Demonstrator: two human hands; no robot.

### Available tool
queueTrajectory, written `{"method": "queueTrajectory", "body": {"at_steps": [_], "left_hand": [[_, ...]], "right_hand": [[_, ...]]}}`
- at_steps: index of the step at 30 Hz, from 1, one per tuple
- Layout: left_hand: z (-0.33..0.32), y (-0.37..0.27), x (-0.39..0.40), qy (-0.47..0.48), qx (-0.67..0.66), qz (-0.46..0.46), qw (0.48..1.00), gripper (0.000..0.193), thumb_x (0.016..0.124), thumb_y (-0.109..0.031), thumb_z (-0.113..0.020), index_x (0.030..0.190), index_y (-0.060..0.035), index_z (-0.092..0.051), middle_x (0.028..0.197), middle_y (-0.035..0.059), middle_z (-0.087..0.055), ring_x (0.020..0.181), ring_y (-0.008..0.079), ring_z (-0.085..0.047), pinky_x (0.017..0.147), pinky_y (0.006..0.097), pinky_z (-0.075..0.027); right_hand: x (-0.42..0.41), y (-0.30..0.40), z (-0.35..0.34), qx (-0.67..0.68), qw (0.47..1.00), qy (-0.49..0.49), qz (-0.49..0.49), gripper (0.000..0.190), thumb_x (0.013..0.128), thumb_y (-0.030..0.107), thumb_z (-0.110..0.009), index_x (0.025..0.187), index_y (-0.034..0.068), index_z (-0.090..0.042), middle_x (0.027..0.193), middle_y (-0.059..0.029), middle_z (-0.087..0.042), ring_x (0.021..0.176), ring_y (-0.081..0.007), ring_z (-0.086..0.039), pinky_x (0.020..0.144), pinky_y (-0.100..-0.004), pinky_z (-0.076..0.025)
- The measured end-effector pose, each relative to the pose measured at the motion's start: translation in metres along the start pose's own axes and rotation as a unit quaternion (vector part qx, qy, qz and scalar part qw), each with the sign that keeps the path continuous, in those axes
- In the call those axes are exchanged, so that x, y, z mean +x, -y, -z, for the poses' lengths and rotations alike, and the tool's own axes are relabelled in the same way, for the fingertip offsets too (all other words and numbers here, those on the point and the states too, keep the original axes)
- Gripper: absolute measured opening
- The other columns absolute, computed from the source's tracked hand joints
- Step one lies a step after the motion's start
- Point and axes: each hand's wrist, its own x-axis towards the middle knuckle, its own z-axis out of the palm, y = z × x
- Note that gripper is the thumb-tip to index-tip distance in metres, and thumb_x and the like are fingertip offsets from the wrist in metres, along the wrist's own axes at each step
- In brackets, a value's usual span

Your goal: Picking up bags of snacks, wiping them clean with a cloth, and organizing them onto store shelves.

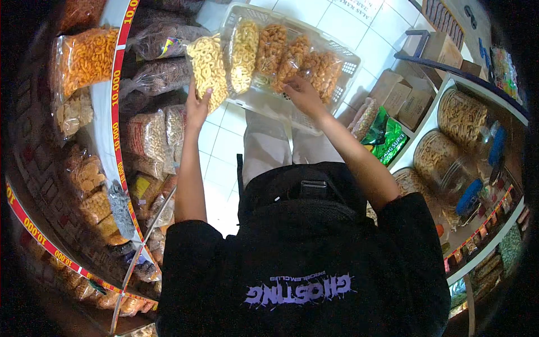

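My left hand [198, 105] grips a clear plastic bag of pale yellow ring-shaped snacks [207, 67], held upright at the left end of a clear plastic basket [290, 110]. Inside the basket stands a similar bag of yellow snacks [243, 57]. Beside it are bags of orange-brown snacks: one [271, 44] in the middle, another [295, 54] to its right, and a third [323, 69] at the right end. The fingers of my right hand [304, 93] touch the lower end of the middle-right brown bag; whether they pinch it is hard to tell.
Shelves with red price strips [116, 84] curve along the left, holding bagged snacks [86, 59]. At right, a white shelf [421, 122] holds plastic jars [438, 153] with blue lids. Cardboard boxes [414, 101] and a green packet [385, 137] stand near it. White tiles [219, 139] cover the floor.
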Motion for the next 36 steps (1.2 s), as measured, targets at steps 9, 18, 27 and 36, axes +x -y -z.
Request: {"method": "queueTrajectory", "body": {"at_steps": [9, 18, 27, 36], "left_hand": [[-0.025, -0.071, -0.083, -0.013, -0.178, 0.077, 0.981, 0.060, 0.093, -0.015, -0.051, 0.143, 0.0012, -0.022, 0.138, 0.0146, -0.040, 0.123, 0.0204, -0.041, 0.104, 0.0318, -0.031], [-0.034, -0.110, -0.126, -0.023, -0.275, 0.059, 0.959, 0.056, 0.095, -0.014, -0.047, 0.143, -0.0010, -0.021, 0.136, 0.0107, -0.039, 0.118, 0.0154, -0.043, 0.099, 0.0302, -0.035], [0.013, -0.088, -0.150, -0.074, -0.508, 0.000, 0.858, 0.068, 0.092, -0.044, -0.049, 0.142, -0.0055, -0.023, 0.140, 0.0099, -0.036, 0.129, 0.0223, -0.035, 0.106, 0.0365, -0.029], [0.089, -0.043, -0.259, -0.140, -0.652, -0.039, 0.744, 0.071, 0.092, -0.051, -0.043, 0.139, -0.0003, -0.029, 0.133, 0.0185, -0.045, 0.120, 0.0305, -0.048, 0.100, 0.0422, -0.040]], "right_hand": [[-0.003, 0.058, -0.034, 0.069, 0.981, 0.099, 0.149, 0.068, 0.086, 0.048, -0.058, 0.130, 0.000, -0.040, 0.123, -0.0224, -0.051, 0.114, -0.0316, -0.051, 0.095, -0.0400, -0.041], [-0.037, 0.119, -0.015, 0.008, 0.952, 0.176, 0.252, 0.063, 0.086, 0.030, -0.064, 0.132, -0.004, -0.036, 0.124, -0.0198, -0.049, 0.116, -0.0252, -0.047, 0.097, -0.0348, -0.037], [-0.088, 0.182, -0.059, 0.043, 0.932, 0.241, 0.267, 0.052, 0.088, 0.023, -0.062, 0.128, -0.003, -0.040, 0.115, -0.0129, -0.055, 0.106, -0.0174, -0.051, 0.092, -0.0309, -0.040], [-0.161, 0.193, -0.199, 0.025, 0.900, 0.344, 0.268, 0.050, 0.091, 0.024, -0.057, 0.128, 0.002, -0.033, 0.107, -0.0170, -0.057, 0.100, -0.0191, -0.056, 0.085, -0.0306, -0.045]]}}
